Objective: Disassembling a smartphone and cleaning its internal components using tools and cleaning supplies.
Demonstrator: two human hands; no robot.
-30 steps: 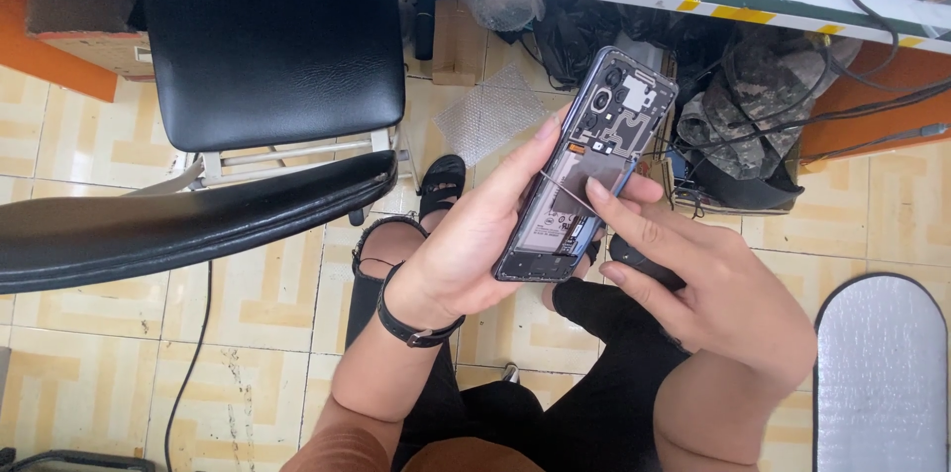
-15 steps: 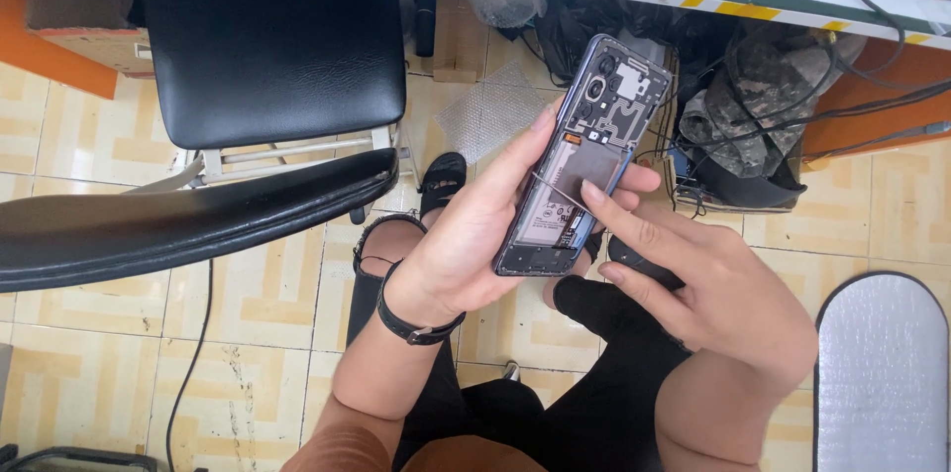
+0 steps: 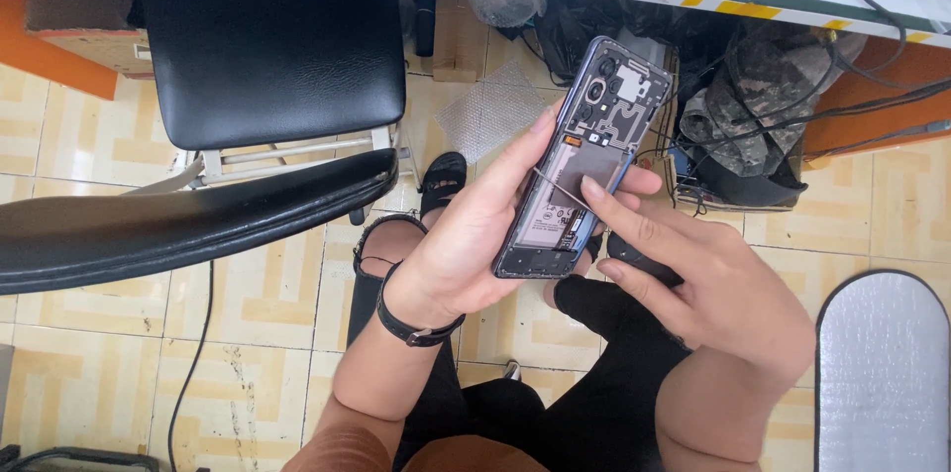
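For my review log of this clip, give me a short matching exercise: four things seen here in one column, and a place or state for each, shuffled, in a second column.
Things:
1. opened phone
2. black chair
3. wristband
4. right hand

Places or states:
A. around the left wrist
B. index fingertip pressed on the phone's exposed inside
C. gripped in the left hand, back cover off
D. standing on the tiled floor, at the upper left

Pairs: 1-C, 2-D, 3-A, 4-B
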